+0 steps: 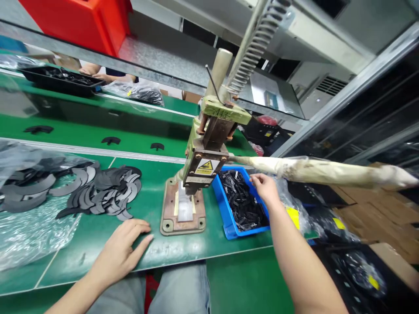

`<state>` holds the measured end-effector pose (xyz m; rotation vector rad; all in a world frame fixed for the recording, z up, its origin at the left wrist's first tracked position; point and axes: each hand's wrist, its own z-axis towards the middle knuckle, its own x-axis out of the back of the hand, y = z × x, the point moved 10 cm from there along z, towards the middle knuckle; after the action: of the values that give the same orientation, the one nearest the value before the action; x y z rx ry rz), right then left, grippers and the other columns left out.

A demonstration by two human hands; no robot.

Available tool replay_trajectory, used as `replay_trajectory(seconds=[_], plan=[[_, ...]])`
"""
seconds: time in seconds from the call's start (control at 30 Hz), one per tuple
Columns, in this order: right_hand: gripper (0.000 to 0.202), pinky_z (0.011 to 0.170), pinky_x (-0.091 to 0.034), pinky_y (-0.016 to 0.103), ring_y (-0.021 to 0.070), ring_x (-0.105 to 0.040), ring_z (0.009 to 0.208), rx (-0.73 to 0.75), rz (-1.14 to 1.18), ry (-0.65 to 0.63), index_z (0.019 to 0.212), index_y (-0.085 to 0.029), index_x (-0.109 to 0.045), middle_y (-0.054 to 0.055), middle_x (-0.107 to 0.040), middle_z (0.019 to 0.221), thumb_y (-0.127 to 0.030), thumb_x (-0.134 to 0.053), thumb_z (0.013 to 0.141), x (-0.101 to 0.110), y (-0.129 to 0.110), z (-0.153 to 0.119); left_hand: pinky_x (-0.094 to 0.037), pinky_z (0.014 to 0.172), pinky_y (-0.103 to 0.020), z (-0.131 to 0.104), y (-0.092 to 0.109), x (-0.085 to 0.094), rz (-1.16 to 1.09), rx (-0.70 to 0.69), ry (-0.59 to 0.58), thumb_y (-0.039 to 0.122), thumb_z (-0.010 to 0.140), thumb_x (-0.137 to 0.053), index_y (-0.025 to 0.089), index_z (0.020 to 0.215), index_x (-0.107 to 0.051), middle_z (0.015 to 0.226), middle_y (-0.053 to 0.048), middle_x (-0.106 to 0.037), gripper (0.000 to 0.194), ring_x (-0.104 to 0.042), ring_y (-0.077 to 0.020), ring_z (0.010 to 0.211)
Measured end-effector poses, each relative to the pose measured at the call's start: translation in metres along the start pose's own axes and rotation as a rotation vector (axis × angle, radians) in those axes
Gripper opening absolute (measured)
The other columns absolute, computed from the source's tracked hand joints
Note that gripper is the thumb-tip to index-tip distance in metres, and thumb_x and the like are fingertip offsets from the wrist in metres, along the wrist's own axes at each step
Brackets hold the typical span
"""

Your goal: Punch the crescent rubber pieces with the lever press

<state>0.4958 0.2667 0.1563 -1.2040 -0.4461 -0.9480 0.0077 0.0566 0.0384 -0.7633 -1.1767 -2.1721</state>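
- The left hand (pixel 122 246) lies palm down on the green bench (pixel 225 250), just in front of the pile of dark curved pieces (pixel 108 192).
- Its forearm enters from the lower left and slopes up to the right; the wrist is low, near the bench edge.
- The fingers of this hand are lightly bent and close to one another, and the thumb stands apart from them with a gap, in which no piece is seen.
- The right arm is stretched forward from the lower right, leaning toward the left, under the long wrapped lever (pixel 304 169) of the press (pixel 206 157).
- The right hand (pixel 266 189) is at the far right side of the blue bin (pixel 231 231), near its rim.
- Its fingers are bent with the tips close together; I cannot tell if they pinch something.
- The small black parts (pixel 244 203) fill the bin, which stands on the bench, right of the press.
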Motion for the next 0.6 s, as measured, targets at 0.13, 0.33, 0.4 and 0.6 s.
replay_trajectory(seconds=[0.13,0.33,0.4,0.6], plan=[[0.04,0.102,-0.052,0.049,0.0273,-0.069,0.104,0.121,-0.058,-0.065,0.11,-0.022,-0.078,0.01,-0.078,0.111,-0.053,-0.058,0.094,-0.001,-0.021,-0.065,-0.055,0.094,-0.04,0.0,0.02,0.007,0.006,-0.083,0.013,0.028,0.103,-0.061,0.023,0.105,-0.07,0.107,-0.009,-0.075,0.011,-0.07,-0.0244,0.104],[0.037,0.111,-0.046,0.054,0.032,-0.066,0.117,0.486,-0.203,0.059,0.111,-0.025,-0.076,0.008,-0.077,0.115,-0.053,-0.055,0.098,-0.01,-0.061,-0.149,-0.048,0.088,-0.041,-0.056,0.071,-0.014,0.07,-0.378,-0.094,0.029,0.102,-0.059,0.02,0.095,-0.069,0.097,-0.009,-0.075,0.016,-0.066,-0.0222,0.093],[0.032,0.113,-0.045,0.053,0.0318,-0.065,0.123,0.598,-0.187,0.15,0.113,-0.026,-0.074,0.007,-0.076,0.117,-0.048,-0.055,0.1,-0.01,-0.075,-0.178,-0.048,0.087,-0.041,-0.094,0.077,-0.045,0.084,-0.436,-0.253,0.037,0.102,-0.059,0.021,0.092,-0.068,0.098,-0.009,-0.075,0.021,-0.066,-0.0226,0.092],[0.022,0.113,-0.047,0.053,0.0291,-0.064,0.126,0.795,-0.039,0.166,0.118,-0.027,-0.071,0.007,-0.075,0.119,-0.029,-0.061,0.098,-0.038,-0.123,-0.262,-0.053,0.093,-0.045,-0.173,0.014,-0.124,0.181,0.095,-0.681,0.043,0.092,-0.065,0.021,0.098,-0.076,0.101,-0.012,-0.077,0.026,-0.071,-0.0325,0.103]])
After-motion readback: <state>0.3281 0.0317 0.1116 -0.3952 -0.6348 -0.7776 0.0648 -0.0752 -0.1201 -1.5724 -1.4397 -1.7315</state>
